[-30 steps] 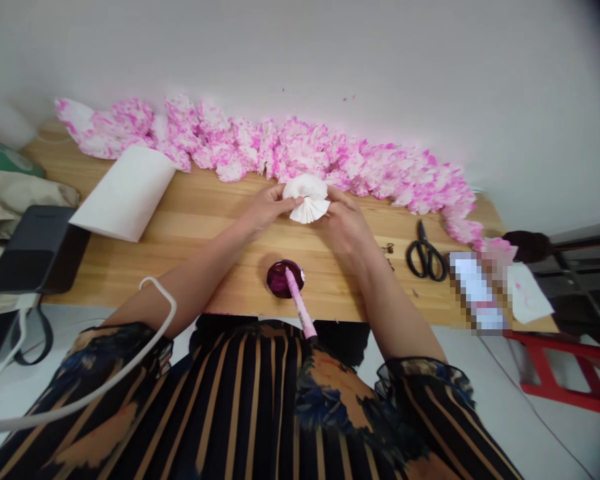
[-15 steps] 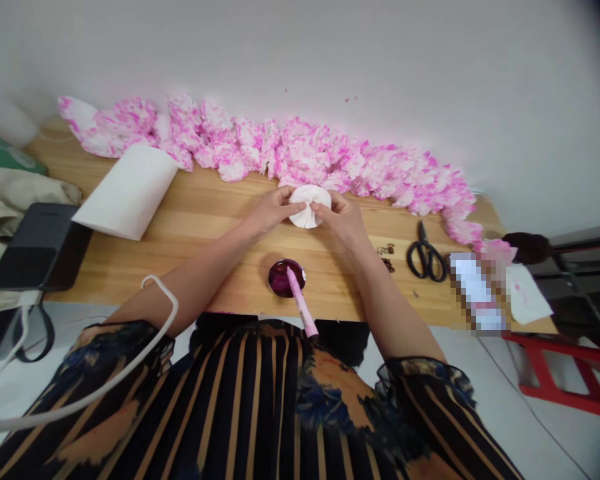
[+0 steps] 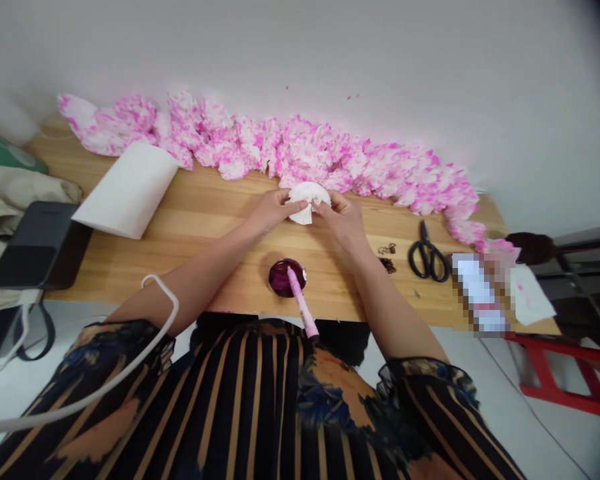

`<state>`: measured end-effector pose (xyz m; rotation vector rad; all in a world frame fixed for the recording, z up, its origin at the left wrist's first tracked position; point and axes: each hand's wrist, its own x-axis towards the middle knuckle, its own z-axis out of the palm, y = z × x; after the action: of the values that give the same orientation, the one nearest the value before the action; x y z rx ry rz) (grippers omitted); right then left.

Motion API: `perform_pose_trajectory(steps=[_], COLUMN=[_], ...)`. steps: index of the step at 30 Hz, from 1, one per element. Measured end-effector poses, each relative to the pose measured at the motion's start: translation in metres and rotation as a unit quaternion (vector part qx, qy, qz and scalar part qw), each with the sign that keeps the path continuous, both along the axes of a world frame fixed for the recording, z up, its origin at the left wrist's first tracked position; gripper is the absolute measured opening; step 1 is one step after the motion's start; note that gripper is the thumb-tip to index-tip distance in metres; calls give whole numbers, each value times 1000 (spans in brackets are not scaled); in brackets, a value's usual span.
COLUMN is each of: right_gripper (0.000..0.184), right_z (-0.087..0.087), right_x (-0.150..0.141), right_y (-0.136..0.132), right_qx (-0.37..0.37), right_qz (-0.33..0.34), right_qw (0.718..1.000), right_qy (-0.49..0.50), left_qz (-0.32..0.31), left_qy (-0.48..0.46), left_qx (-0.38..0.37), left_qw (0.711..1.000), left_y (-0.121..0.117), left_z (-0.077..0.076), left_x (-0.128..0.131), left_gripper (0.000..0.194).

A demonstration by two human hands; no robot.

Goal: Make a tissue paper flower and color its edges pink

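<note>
Between my hands is a white pleated tissue-paper flower (image 3: 307,193), its layers fanned out around a pinched centre. My left hand (image 3: 275,208) grips its left side, thumb pressed near the middle. On the opposite side my right hand (image 3: 344,212) pinches it the same way, thumb close to the centre. Just behind it runs a long row of pink-tipped white paper flowers (image 3: 310,150) along the wall. In front, a small dish of dark magenta liquid (image 3: 281,281) stands near the table edge, with a pink marker pen (image 3: 303,303) resting across its rim.
Black-handled scissors (image 3: 429,257) lie to the right, beside small dark wire bits (image 3: 387,265) and a blurred-out phone-like object (image 3: 483,293). A white paper roll (image 3: 130,190) and a black box-shaped device (image 3: 40,247) are on the left. A white cable (image 3: 130,380) crosses my left arm.
The paper's lower part has been gathered into a narrower fan under my thumbs. Both hands stay at nearly the same spot; the view has shifted slightly.
</note>
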<state>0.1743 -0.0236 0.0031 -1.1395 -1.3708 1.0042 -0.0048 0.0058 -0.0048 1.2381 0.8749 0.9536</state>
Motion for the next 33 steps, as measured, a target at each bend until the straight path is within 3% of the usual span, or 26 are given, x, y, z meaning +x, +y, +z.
perform_pose_trajectory(steps=[6, 13, 18, 25, 29, 33], right_gripper=[33, 12, 13, 19, 14, 23], right_z=[-2, 0, 4, -1, -2, -1], right_x=[0, -1, -5, -10, -10, -9], right_y=[3, -1, -6, -4, -2, 0], right_qx=[32, 100, 150, 283, 183, 41], right_qz=[-32, -41, -35, -38, -59, -71], right_qw=[997, 985, 970, 924, 958, 994], right_qy=[-62, -134, -187, -253, -215, -76], left_qz=[7, 28, 37, 22, 24, 19], left_qy=[24, -39, -67, -65, -93, -125], left_qx=[-37, -77, -106, -143, -136, -116], left_qw=[999, 996, 991, 987, 986, 985], left_y=[-8, -5, -2, 5, 7, 3], left_z=[13, 10, 10, 9, 7, 10], left_x=[-1, 2, 0, -5, -1, 2], left_gripper=[37, 21, 5, 17, 18, 21])
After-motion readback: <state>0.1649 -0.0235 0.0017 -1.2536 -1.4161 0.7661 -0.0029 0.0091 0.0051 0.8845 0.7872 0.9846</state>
